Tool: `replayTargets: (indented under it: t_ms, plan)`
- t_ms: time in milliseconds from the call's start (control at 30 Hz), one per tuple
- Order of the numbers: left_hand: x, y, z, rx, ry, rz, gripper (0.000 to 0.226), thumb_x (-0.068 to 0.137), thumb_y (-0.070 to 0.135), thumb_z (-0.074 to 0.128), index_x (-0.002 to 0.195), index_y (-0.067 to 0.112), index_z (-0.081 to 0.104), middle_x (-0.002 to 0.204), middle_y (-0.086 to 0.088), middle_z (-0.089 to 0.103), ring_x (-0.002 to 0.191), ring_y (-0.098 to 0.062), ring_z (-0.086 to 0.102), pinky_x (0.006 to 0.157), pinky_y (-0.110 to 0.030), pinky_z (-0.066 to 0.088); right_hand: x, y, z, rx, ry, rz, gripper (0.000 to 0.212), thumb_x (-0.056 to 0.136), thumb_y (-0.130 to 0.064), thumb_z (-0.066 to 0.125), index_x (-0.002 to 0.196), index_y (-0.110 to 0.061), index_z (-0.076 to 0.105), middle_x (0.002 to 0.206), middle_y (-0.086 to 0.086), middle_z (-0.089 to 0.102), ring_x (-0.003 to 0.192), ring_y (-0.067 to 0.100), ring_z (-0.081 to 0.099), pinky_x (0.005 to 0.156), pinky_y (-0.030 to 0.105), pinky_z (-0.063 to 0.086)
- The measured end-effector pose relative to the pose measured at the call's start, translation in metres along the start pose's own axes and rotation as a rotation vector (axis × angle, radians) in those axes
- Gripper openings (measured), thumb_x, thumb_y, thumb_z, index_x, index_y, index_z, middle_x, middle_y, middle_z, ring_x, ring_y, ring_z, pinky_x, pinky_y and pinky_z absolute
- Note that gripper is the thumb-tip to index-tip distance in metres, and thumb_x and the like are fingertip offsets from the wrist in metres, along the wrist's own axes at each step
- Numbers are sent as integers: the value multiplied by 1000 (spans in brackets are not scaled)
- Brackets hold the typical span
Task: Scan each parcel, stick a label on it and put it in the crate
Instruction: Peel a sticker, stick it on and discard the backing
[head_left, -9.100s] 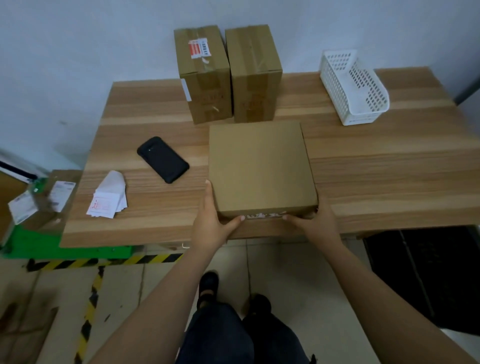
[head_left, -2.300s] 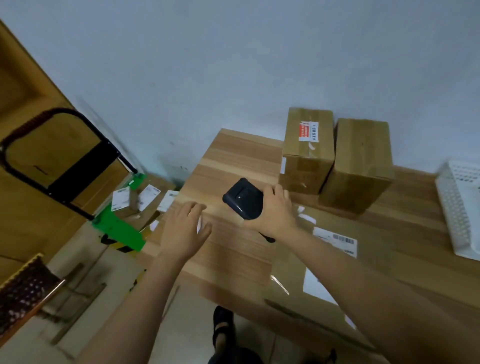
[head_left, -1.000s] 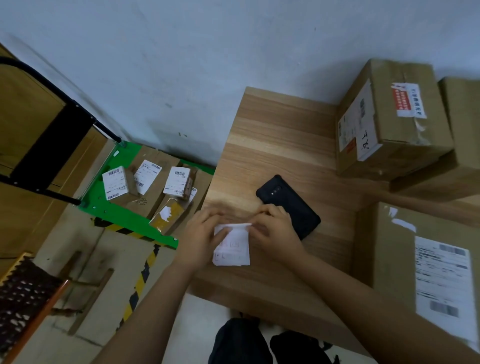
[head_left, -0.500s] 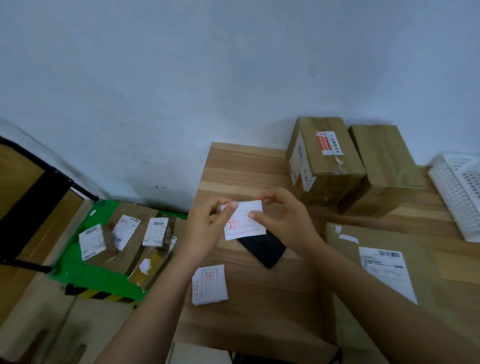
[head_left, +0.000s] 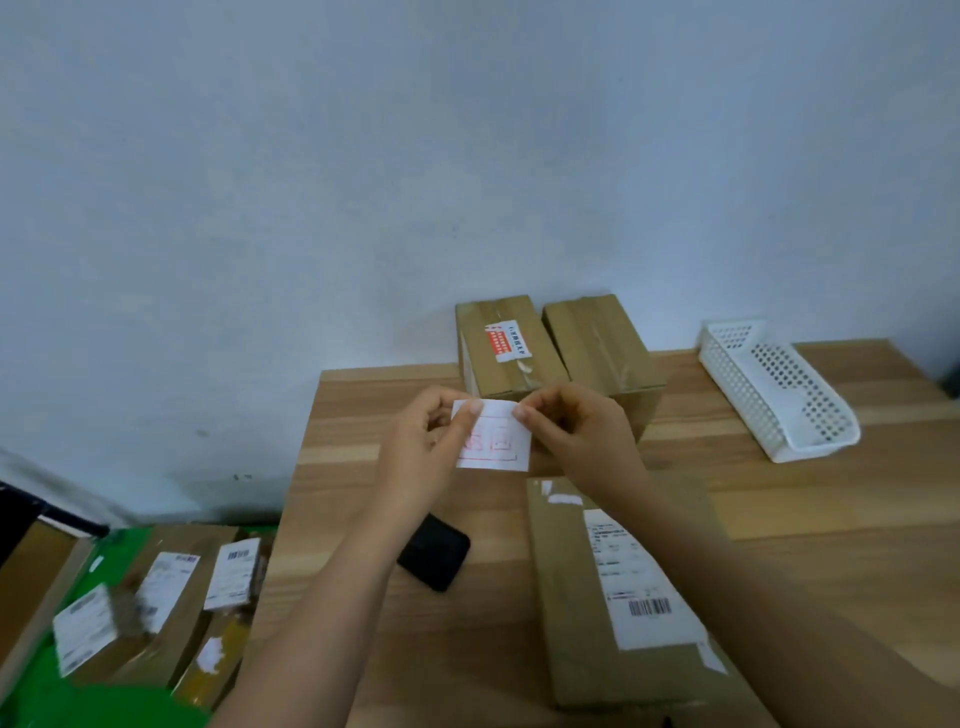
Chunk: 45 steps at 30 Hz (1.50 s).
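Fingers (head_left: 470, 410) of left hand (head_left: 421, 457) and right hand (head_left: 582, 436) pinch, above the worktop (head_left: 805, 519) and the flat parcel (head_left: 571, 623) at five o'clock, the top corners of the label (head_left: 496, 441). Labelling step, I'd judge: next, peel and press it onto that parcel.

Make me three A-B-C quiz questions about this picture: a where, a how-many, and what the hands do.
1. Where is the black scanner? A floor; B table, left of the flat parcel; C chair.
2. How many tall boxes stand by the wall? A one; B two; C four.
3. The label is: A stuck on a parcel; B lying flat; C pinched by left hand and right hand.
Answers: B, it lies on the wood beside the parcel; B, two stand side by side; C, fingers of both hands grip its top corners.
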<state>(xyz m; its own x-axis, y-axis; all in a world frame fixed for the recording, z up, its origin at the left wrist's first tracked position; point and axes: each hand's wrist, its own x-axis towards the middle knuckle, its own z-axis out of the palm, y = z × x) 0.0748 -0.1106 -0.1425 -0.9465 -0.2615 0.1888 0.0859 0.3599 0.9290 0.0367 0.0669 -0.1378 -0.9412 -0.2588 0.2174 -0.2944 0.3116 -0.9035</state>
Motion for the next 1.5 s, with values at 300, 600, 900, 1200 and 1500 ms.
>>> replayTargets:
  t_ms: [300,600,900,1200,1500]
  plan:
    - [-15,54,83,114,28,82,19,91,35,62,82,20,70,72,11,68,67,1,65,49,-15,44,-22,6,-96,63,-17,-51,18,85,-22,73,97,-34,67,85,-10,72,82,2,67,70,18,55]
    - [-47,83,142,-16,-96,57,10,92,28,63,95,21,69,87,7,72,83,-5,69,65,-25,57,-41,33,-161,93,9,-85,7,83,-17,75,83,-22,70,79,-5,71,71,7,64,65,24,54]
    - [-65,87,178,122,24,57,28,87,35,68,72,14,60,74,7,69,73,-8,67,61,-37,53,-61,48,-189,147,32,-70,6,84,-11,73,82,-16,70,80,-5,70,72,1,63,66,19,51]
    - [-53,77,205,110,-179,110,11,95,28,58,91,28,67,89,18,68,85,5,60,64,-13,46,-65,66,-216,-34,311,90,6,84,-21,72,82,-21,67,77,-10,67,70,2,58,63,14,49]
    - [-19,52,259,185,-291,77,11,96,31,55,93,30,66,86,18,63,81,5,57,62,-11,43,-77,110,-277,-50,599,261,8,88,-21,69,87,-15,66,86,-4,70,74,11,67,60,25,57]
